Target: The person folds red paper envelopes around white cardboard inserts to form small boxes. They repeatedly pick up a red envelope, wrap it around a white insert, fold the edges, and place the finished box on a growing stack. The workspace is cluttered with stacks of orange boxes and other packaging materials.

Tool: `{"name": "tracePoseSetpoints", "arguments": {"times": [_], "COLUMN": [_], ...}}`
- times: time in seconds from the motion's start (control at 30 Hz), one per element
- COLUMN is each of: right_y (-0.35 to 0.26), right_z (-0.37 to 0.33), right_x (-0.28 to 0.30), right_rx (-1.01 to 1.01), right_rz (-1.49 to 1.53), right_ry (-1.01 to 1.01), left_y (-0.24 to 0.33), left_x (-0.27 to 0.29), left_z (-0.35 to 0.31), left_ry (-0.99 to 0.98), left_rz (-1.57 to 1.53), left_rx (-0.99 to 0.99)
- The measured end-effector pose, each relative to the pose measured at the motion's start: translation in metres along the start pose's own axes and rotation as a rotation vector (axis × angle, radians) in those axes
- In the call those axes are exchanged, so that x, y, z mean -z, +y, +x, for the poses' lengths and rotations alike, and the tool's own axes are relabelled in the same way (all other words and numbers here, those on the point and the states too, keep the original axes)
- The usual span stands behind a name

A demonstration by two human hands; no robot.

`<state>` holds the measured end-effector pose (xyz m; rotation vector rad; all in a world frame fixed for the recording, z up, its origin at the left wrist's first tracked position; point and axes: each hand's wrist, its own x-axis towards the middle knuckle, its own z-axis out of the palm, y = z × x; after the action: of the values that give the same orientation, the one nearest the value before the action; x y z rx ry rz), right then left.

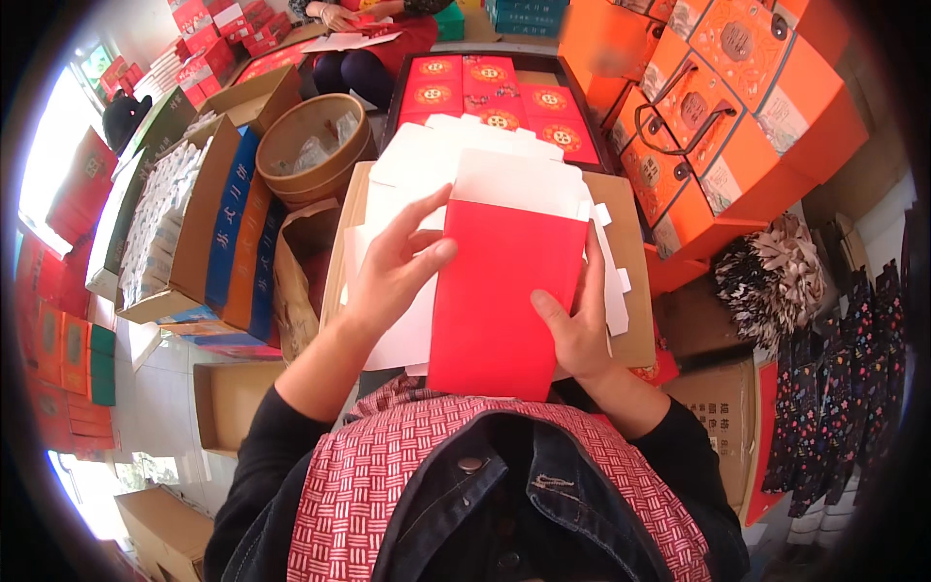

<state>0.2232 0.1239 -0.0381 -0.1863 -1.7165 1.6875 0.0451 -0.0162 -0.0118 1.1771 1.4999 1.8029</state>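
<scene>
The right hand [580, 335] holds the red card [504, 301] by its right edge, with the thumb flat on the front and the other fingers at the side and behind. The left hand [398, 257] is spread, thumb away from the fingers. Its fingertips are at the card's left edge, by the white flap [516, 184]; I cannot tell if they touch it. The red card is in the middle, just in front of the apron [359, 485], with its flap at the far end.

Behind the card is a pile of white sheets [417, 160] on brown cardboard [635, 281]. Past the pile, a dark tray [396, 102] has red boxes [490, 73] in it. Left of the pile is a round tub [320, 184] with clear plastic inside. Farther left is a carton [189, 233] full of white packets [160, 223]. Orange boxes [722, 107] are stacked on the right. At the far end, another person [373, 29] sits.
</scene>
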Motion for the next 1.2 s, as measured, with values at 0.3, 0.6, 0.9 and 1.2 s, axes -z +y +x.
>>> {"name": "tracePoseSetpoints", "arguments": {"times": [0.3,0.6,0.9,1.2], "right_y": [0.003,0.017,-0.022,-0.03], "right_z": [0.042,0.084,0.183,0.187], "right_x": [0.036,0.038,0.007,-0.02], "right_rx": [-0.284,-0.081,-0.544,-0.62], "right_rz": [-0.002,-0.1,-0.103,-0.159], "right_ry": [-0.186,-0.245,-0.74,-0.876], "left_y": [-0.02,-0.03,-0.027,-0.023], "left_x": [0.012,0.023,0.018,0.014], "left_z": [0.022,0.029,0.027,0.021], "left_ry": [-0.037,0.016,0.054,0.126], "left_rz": [-0.148,-0.487,-0.228,-0.263], "left_rx": [0.219,0.211,-0.005,-0.095]}}
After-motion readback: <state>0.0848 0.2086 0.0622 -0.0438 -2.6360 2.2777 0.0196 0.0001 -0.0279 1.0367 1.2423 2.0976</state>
